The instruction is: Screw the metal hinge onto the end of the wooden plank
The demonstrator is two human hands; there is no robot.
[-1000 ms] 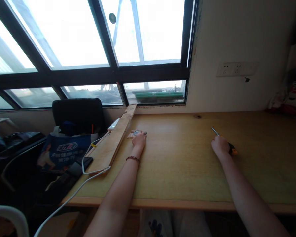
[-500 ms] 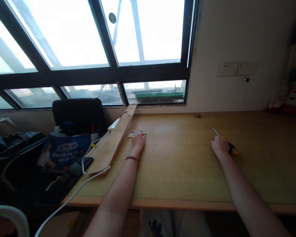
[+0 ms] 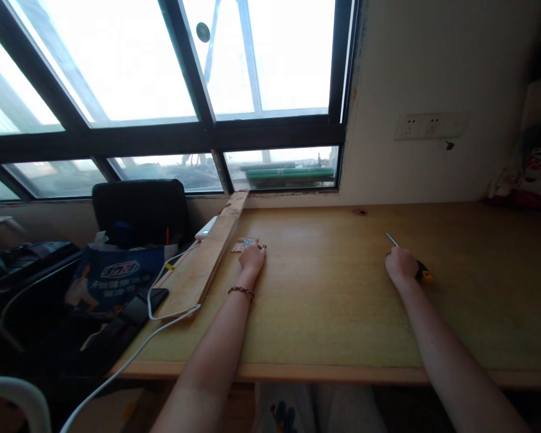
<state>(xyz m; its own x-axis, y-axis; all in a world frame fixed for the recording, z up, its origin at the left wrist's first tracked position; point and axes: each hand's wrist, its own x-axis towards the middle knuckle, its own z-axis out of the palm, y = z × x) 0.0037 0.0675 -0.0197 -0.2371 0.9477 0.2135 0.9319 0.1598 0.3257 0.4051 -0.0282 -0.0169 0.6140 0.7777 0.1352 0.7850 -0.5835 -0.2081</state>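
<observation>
On the right of the table, my right hand (image 3: pixel 401 264) is wrapped round a screwdriver (image 3: pixel 425 275). Its thin metal shaft points up and to the left, and its black and yellow handle shows behind the palm. Toward the left, my left hand (image 3: pixel 252 257) rests closed on the table at the edge of a small flat piece (image 3: pixel 244 244), pale brown with a grey patterned top. A small dark bit (image 3: pixel 264 246) shows at the fingertips; what the fingers hold is mostly hidden.
A long wooden board (image 3: pixel 207 264) runs beside my left hand to the window. A white cable (image 3: pixel 162 328) crosses its near end. Left of the table are a black chair (image 3: pixel 139 207) and a blue bag (image 3: pixel 117 273). A wall socket (image 3: pixel 433 126) is at the back.
The whole view has shifted very slightly. Both hands stay in nearly the same places, and the screwdriver is still in my right hand.
</observation>
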